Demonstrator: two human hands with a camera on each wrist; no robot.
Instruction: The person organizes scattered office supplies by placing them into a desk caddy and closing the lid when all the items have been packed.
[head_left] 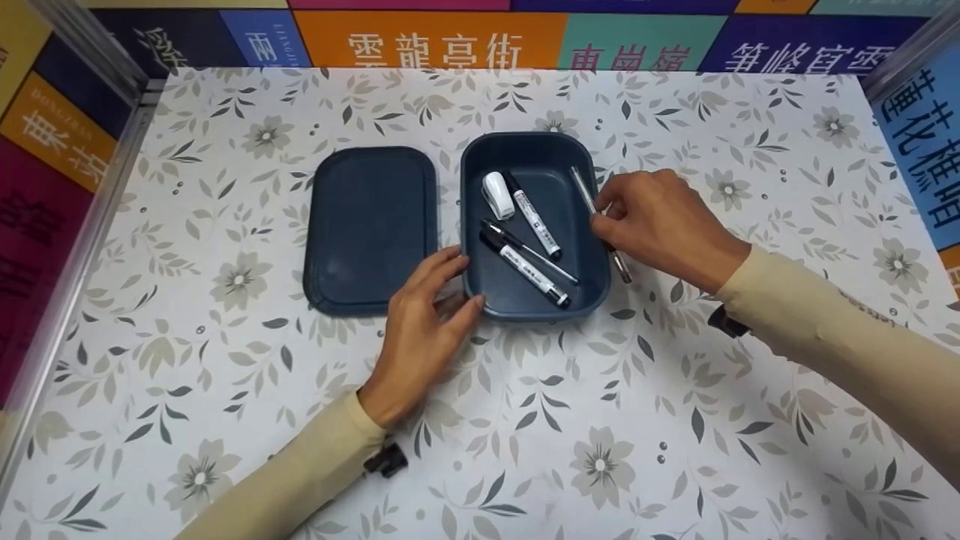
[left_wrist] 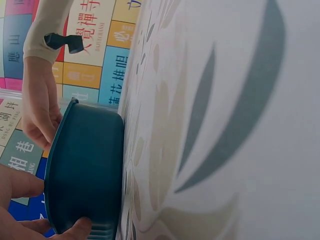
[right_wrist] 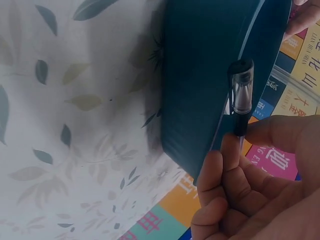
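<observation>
A dark blue box point(head_left: 592, 292) stands open on the table. Inside lie two black-and-white markers point(head_left: 536, 225), a slim dark pen point(head_left: 551, 266) and a small white rounded object point(head_left: 496, 195), its kind unclear. The right hand point(head_left: 660, 221) pinches a clear-barrelled pen point(head_left: 619, 266) between thumb and fingers, slanted over the box's right rim. In the right wrist view, the pen's black-ended clear cap point(right_wrist: 242, 90) juts out past the fingertips. At the box's near left corner, the left hand point(head_left: 427, 315) touches the outside with spread fingers; its fingertips also meet the box point(left_wrist: 85, 165) in the left wrist view.
A dark blue lid point(head_left: 371, 232) lies flat just left of the box. The tabletop point(head_left: 300, 450) wears a white leaf-and-flower covering. Colourful panels point(head_left: 427, 37) with large characters border the table at the back and sides.
</observation>
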